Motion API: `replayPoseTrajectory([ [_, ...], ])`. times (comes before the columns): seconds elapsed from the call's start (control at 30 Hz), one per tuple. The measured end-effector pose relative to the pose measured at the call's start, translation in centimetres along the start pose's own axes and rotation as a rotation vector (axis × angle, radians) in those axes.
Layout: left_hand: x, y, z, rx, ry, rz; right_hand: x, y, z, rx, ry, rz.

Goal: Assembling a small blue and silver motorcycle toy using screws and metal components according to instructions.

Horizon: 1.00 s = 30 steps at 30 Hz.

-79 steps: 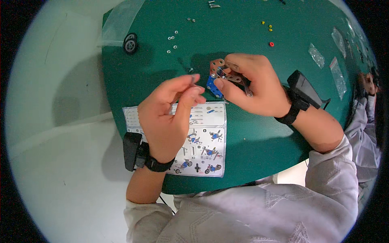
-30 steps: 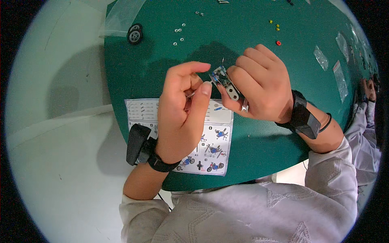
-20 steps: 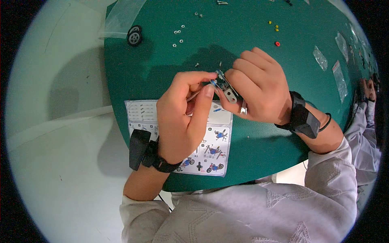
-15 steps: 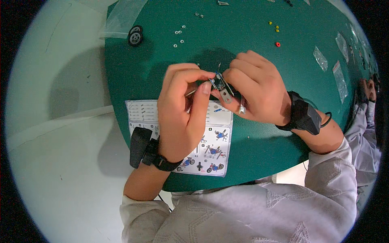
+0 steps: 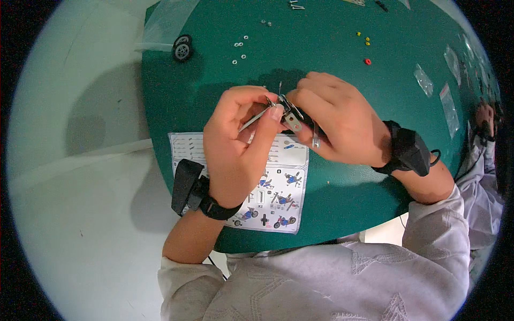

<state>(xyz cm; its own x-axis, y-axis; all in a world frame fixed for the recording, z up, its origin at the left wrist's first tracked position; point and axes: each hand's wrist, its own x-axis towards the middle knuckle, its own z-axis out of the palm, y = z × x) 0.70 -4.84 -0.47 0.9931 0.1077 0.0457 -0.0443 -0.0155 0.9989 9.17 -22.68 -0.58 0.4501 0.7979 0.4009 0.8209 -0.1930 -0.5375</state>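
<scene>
Between my two hands, above the green table, is a small assembly of perforated metal strips [image 5: 292, 122] with dark parts in it. My left hand [image 5: 235, 144] pinches its left side between thumb and forefinger; a thin pale strip [image 5: 254, 119] slants out under those fingers. My right hand [image 5: 342, 120] is closed round the right side, its fingertips mostly hidden behind the metal. A short bent metal piece [image 5: 316, 142] sticks out below the right fingers. Beneath my left hand lies a printed instruction sheet [image 5: 292, 182] with pictures of a model motorcycle.
Two black wheels [image 5: 182, 51] stand at the far left of the green table [image 5: 353, 198]. Beyond my hands lie several white nuts [image 5: 238, 44], yellow pieces [image 5: 367, 41], a red ring [image 5: 368, 62] and screws [image 5: 297, 7]. Plastic bags [image 5: 448, 109] lie right, near another person's hand [image 5: 484, 116].
The assembly has turned slightly and shifted a little left. My left fingers have changed their grip, and the pale strip shows more. My right hand has dropped slightly.
</scene>
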Motion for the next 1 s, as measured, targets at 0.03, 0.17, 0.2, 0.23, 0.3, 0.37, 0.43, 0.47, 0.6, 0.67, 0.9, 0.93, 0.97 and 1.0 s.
replayPoseTrajectory([
  [0.03,0.1,0.0,0.0,-0.014,0.013,-0.006,0.1,-0.1,-0.5,0.046,-0.027,0.034],
  [0.17,-0.1,0.0,-0.8,-0.037,0.011,-0.039,0.7,-0.8,-3.8,0.22,-0.223,0.242],
  [0.2,-0.1,0.1,-1.0,-0.07,0.005,-0.059,0.6,-1.0,-4.4,0.234,-0.223,0.255],
  [0.23,-0.2,0.1,-1.2,-0.102,-0.001,-0.078,0.4,-1.1,-4.8,0.249,-0.223,0.268],
  [0.3,0.0,0.0,-1.4,-0.124,-0.02,-0.079,0.9,-1.5,-5.9,0.285,-0.236,0.273],
  [0.37,0.1,0.0,-1.3,-0.136,-0.04,-0.061,1.5,-2.1,-6.9,0.303,-0.223,0.253],
  [0.43,0.0,-0.1,-1.1,-0.132,-0.043,-0.03,1.9,-2.9,-7.0,0.394,-0.103,0.314],
  [0.47,0.0,-0.1,-1.1,-0.132,-0.042,-0.031,2.1,-3.4,-6.7,0.487,-0.008,0.385],
  [0.6,-0.1,-0.1,-1.2,-0.114,-0.047,-0.035,1.9,-3.1,-5.8,0.389,0.02,0.334],
  [0.67,-0.2,-0.2,-1.2,-0.112,-0.038,-0.025,1.8,-3.4,-5.7,0.332,-0.072,0.325],
  [0.9,0.0,-0.8,-1.1,-0.139,0.002,0.016,2.0,-3.7,-4.7,0.162,-0.06,0.17],
  [0.93,0.0,-0.8,-1.2,-0.139,0.004,0.02,2.0,-3.7,-4.7,0.129,-0.052,0.159],
  [0.97,0.0,-0.8,-1.2,-0.138,0.002,0.015,2.0,-3.8,-4.6,0.118,-0.029,0.18],
  [1.0,0.0,-0.7,-1.3,-0.14,-0.001,0.011,2.0,-4.2,-4.8,0.138,-0.02,0.246],
])
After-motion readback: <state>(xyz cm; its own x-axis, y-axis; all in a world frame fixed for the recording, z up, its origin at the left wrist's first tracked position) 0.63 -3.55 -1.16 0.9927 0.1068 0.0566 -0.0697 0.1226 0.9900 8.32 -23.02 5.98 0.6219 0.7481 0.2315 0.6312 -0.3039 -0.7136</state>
